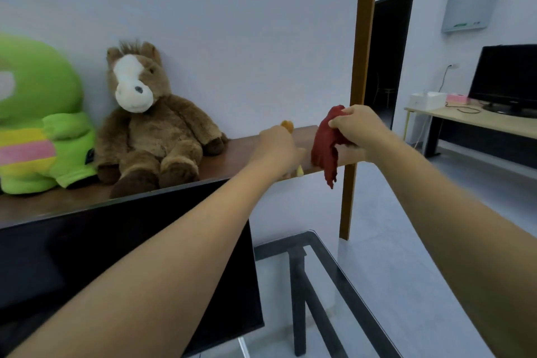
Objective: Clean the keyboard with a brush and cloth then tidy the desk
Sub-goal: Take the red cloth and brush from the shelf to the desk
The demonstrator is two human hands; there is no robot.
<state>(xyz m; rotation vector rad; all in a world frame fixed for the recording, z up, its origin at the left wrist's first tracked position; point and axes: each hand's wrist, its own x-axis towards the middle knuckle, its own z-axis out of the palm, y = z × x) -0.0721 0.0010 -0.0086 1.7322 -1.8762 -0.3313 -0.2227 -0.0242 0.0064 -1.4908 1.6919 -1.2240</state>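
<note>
Both arms reach over the dark monitor (116,264) to the wooden shelf (232,154), the left hand (277,151) gripping the brush (287,126), the right hand (356,125) clutching the red cloth (325,148) near a plush horse (151,122).

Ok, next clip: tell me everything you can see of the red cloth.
The red cloth is dark red, soft-looking fabric, bunched rather than folded. The right hand grips its upper part with curled fingers, and a small fold pokes up above the knuckles. The rest hangs loose to an uneven, ragged-looking lower end, in front of the edge of the brown shelf, near its right end. Whether it touches the shelf cannot be told. It is slightly blurred.
</note>
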